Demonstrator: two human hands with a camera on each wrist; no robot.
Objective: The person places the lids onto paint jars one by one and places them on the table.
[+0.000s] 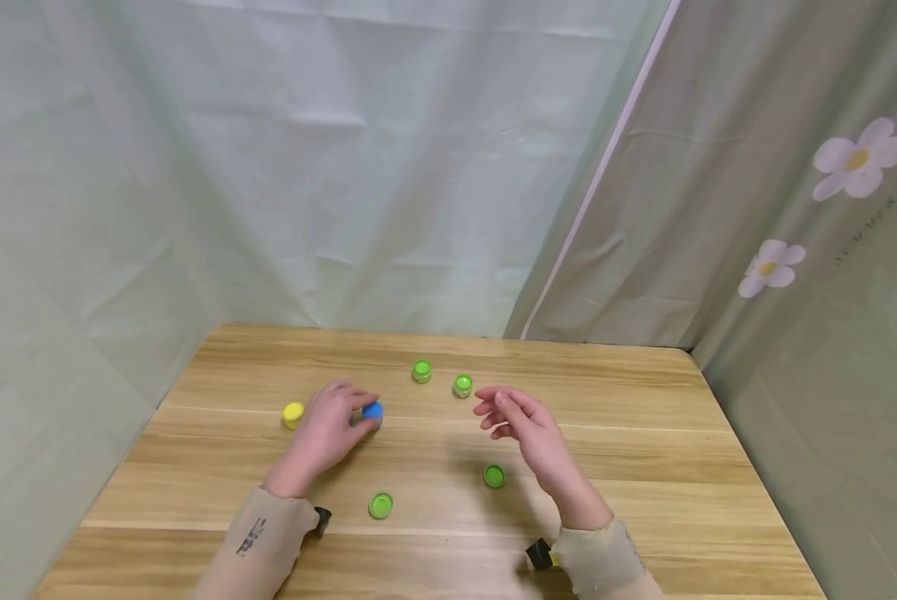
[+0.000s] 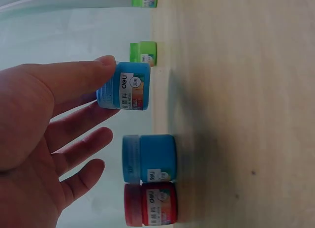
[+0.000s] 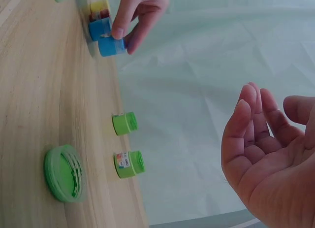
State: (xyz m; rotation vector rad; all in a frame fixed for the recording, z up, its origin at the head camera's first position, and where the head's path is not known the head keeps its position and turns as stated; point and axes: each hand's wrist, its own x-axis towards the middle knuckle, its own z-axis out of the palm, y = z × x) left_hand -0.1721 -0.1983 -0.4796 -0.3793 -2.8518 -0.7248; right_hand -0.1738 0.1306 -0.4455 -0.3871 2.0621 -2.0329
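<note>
The left hand's (image 1: pixel 330 427) fingers pinch a capped blue jar (image 2: pixel 133 86), apparently just above the worktop (image 1: pixel 643 450); the right hand (image 1: pixel 529 427) hangs free, fingers loosely bent. Two green jars (image 1: pixel 422 372) look uncapped, their lids (image 1: pixel 381 505) lying loose; a red jar (image 2: pixel 159 204) remains closed.

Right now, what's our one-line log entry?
left hand: pinches blue deli paint jar | right hand: empty, raised | two green paint jars: upright
</note>
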